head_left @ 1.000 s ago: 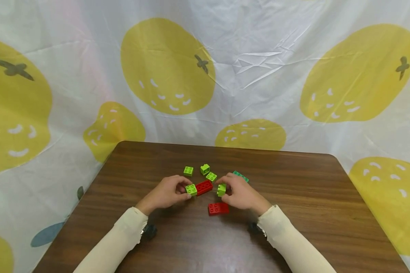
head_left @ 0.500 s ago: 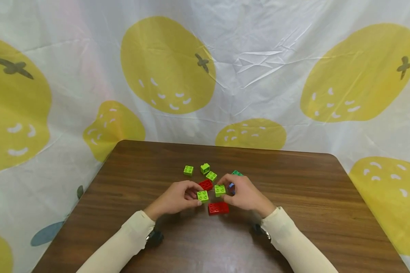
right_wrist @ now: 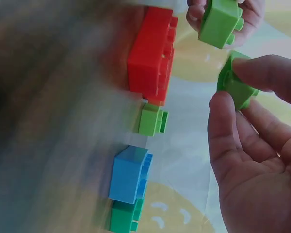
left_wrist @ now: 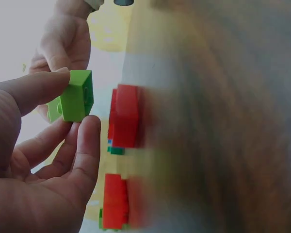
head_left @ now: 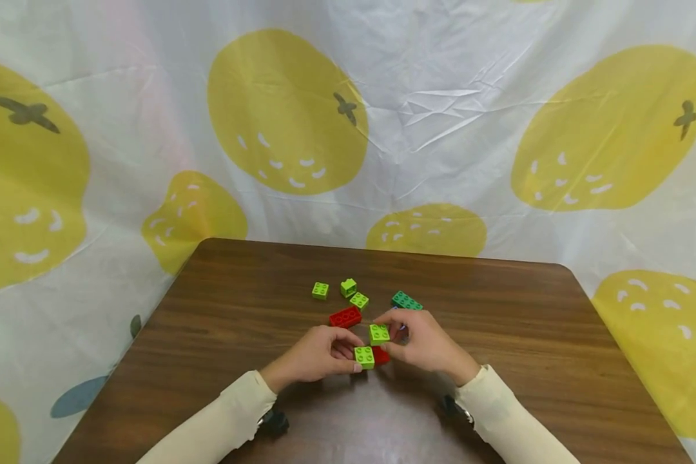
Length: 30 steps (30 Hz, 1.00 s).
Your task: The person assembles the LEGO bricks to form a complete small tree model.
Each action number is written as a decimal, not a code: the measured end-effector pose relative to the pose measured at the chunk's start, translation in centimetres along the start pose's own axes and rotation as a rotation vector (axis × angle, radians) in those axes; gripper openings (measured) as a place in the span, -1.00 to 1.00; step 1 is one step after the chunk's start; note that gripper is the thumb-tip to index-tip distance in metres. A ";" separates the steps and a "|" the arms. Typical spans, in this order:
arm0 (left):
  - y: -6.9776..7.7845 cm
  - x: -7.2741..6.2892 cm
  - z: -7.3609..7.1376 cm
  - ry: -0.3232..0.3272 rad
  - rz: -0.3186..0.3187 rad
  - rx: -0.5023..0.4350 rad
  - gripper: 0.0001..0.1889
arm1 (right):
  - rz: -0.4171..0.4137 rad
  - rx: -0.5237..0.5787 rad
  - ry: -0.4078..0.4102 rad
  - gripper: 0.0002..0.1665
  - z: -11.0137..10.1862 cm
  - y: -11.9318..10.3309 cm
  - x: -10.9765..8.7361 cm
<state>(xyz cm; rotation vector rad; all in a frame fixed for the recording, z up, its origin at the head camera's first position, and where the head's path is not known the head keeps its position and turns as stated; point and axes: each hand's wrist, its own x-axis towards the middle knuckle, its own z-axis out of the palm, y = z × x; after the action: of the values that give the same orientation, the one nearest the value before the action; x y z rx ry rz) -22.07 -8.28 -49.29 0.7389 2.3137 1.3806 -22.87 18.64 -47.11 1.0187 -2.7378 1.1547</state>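
Note:
My left hand (head_left: 319, 353) pinches a light green toy building brick (head_left: 364, 357) with several studs on top, between thumb and fingers. In my right hand (head_left: 428, 341) is a matching light green brick (head_left: 379, 334), its studs also upward in the head view. The two bricks are close together, the right one slightly farther back. A red brick (head_left: 381, 356) lies on the table just below them, partly covered in the head view. From the left wrist, the left hand's brick (left_wrist: 76, 99) shows above the table, and the right wrist view shows the right hand's brick (right_wrist: 236, 85) likewise raised.
Behind the hands lies another red brick (head_left: 345, 317). Farther back are light green bricks (head_left: 320, 290), one tipped on its side (head_left: 348, 287). A dark green brick (head_left: 406, 301) and a blue brick (right_wrist: 128, 177) lie beyond the right hand. A lemon-print cloth (head_left: 290, 109) hangs behind the table.
Both hands have come toward the near side with their green bricks, the left also moving right. The left brick has left the far red brick's side and now overlaps the near red one.

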 end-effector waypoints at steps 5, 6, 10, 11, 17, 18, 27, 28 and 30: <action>0.3 -0.2 0.7 -0.031 -0.026 0.019 -0.65 | -0.005 0.028 -0.013 -0.54 -0.2 -0.2 -1.0; 0.4 -0.2 0.8 -0.037 -0.032 0.031 -0.65 | -0.006 0.026 -0.018 -0.53 -0.2 -0.3 -1.1; 0.5 -0.3 1.2 -0.060 -0.063 0.057 -0.66 | -0.011 0.024 -0.052 -0.52 -0.1 -0.4 -1.9; 0.5 -0.4 1.3 -0.065 -0.073 0.062 -0.65 | -0.008 0.028 -0.065 -0.52 0.0 -0.5 -2.0; 0.4 0.0 1.4 -0.073 -0.087 0.094 -0.64 | -0.029 0.036 -0.095 -0.55 0.4 -0.7 -2.6; 0.4 0.1 1.5 -0.076 -0.080 0.093 -0.64 | -0.026 0.036 -0.094 -0.55 0.5 -0.7 -2.7; -0.3 0.0 2.3 -0.104 -0.078 0.096 -0.62 | 0.031 0.071 -0.177 -0.63 1.9 -1.3 -3.3; -0.3 -0.1 2.4 -0.099 -0.071 0.098 -0.62 | 0.037 0.069 -0.179 -0.63 2.0 -1.4 -3.3; -0.3 -0.2 2.4 -0.089 -0.065 0.098 -0.62 | 0.041 0.061 -0.181 -0.61 2.2 -1.6 -3.2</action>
<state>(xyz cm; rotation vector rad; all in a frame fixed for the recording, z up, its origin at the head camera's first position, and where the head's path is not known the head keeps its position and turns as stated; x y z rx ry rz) -20.73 -6.81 -50.65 0.7321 2.3279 1.1894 -18.86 18.23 -48.41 1.1332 -2.8896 1.2167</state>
